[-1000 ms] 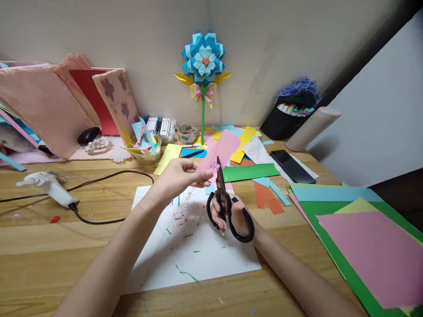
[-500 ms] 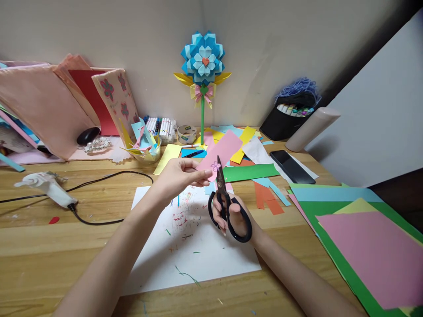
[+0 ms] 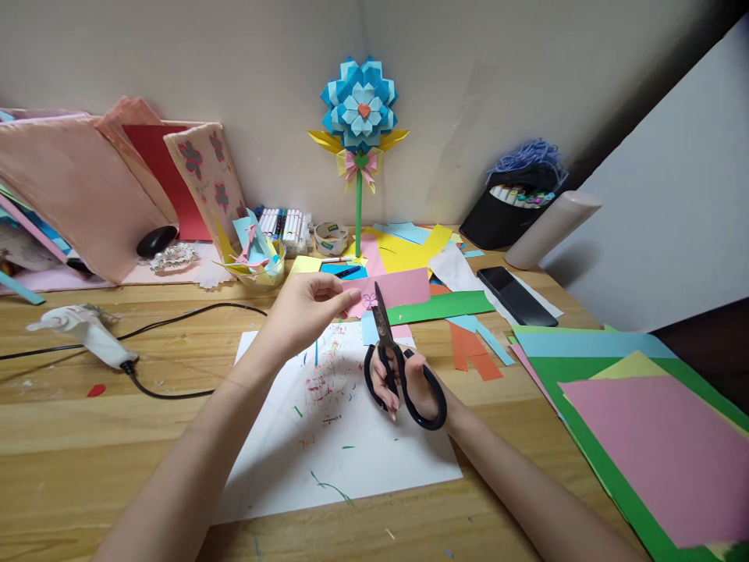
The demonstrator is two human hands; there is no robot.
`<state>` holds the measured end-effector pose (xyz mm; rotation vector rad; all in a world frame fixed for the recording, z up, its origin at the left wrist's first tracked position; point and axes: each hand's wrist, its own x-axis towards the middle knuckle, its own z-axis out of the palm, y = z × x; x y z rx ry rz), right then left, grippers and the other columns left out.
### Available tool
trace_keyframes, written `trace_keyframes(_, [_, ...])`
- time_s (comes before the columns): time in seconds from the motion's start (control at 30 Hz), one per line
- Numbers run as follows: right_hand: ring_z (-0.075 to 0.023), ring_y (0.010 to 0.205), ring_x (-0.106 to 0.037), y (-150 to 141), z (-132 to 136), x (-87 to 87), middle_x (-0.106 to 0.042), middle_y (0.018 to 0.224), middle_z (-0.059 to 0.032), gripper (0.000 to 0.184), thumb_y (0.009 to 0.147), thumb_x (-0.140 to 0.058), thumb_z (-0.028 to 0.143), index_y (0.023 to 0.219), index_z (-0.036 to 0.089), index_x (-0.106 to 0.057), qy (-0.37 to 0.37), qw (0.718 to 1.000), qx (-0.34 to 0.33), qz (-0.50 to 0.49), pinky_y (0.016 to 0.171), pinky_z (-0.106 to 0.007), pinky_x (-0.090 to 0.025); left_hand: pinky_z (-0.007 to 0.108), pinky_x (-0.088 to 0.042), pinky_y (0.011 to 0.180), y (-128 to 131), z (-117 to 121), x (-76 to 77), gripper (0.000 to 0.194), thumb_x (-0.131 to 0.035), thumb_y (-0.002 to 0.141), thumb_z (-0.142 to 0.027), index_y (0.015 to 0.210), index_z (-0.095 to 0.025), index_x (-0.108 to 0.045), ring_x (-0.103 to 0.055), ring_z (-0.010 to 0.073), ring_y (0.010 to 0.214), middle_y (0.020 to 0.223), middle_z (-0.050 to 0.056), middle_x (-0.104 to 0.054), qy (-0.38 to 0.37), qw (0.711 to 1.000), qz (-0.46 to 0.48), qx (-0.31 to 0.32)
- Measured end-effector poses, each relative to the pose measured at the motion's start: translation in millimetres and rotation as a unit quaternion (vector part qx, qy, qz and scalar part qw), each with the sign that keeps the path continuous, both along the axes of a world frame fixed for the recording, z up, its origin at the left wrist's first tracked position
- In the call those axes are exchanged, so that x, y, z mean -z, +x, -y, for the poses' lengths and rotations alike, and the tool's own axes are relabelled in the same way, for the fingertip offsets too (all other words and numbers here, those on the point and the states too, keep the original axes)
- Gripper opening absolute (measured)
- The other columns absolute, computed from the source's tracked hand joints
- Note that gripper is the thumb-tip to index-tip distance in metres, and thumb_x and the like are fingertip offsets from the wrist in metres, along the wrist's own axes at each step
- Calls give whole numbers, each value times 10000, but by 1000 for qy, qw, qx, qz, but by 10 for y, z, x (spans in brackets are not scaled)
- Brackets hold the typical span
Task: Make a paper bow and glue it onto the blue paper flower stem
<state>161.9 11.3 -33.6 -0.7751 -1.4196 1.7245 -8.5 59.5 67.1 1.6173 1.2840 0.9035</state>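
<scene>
My left hand (image 3: 313, 312) pinches the left end of a pink paper strip (image 3: 406, 287). A small purple butterfly drawing (image 3: 370, 300) shows on the strip beside my thumb. With its fingers through the black handles, my right hand (image 3: 409, 382) grips a pair of scissors (image 3: 383, 324). The dark blades point up and lie across the strip just right of the drawing; whether paper sits between them I cannot tell. Beneath both hands lies a white sheet (image 3: 281, 460) marked with coloured strokes and tiny scraps.
Behind the hands stands a blue paper flower (image 3: 360, 105) on a green stem. Coloured paper scraps (image 3: 409, 250), a phone (image 3: 518, 297) and stacked sheets (image 3: 655, 453) are to the right. A glue gun (image 3: 87, 336) with its cord lies left, near a cup of paper pieces (image 3: 257, 269).
The pink strip has turned from slanting upward to nearly level, its far end swinging down to the right. The scissor blades have shifted slightly left and down with it.
</scene>
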Motion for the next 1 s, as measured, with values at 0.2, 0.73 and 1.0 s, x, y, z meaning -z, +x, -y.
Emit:
trace_keyframes(0.2, [-68, 338, -381, 2, 13, -5, -443, 459, 44, 675, 600, -283, 838, 712, 184, -408, 22, 1000, 9, 6, 337, -196, -365, 195, -391, 516, -6, -12, 11, 290, -654, 673, -397, 613, -117, -605, -529, 100, 542, 555, 9, -581, -18, 1000, 10, 10])
trace_keyframes(0.73, [-61, 331, -355, -2, 18, -17, -422, 446, 58, 671, 597, -304, 837, 705, 184, -407, 25, 999, 19, 25, 332, -195, -356, 215, -397, 518, -10, -6, -29, 306, -674, 637, -427, 592, -131, -612, -509, 94, 506, 530, -1, -578, -48, 999, 10, 6])
trace_keyframes(1.0, [-55, 326, -337, 4, 24, -67, -416, 445, 60, 654, 598, -340, 829, 692, 185, -397, 16, 999, 17, 43, 314, -186, -349, 202, -383, 526, -50, -10, -31, 326, -648, 669, -445, 624, -124, -625, -534, 104, 560, 575, 11, -601, -31, 999, -11, 14])
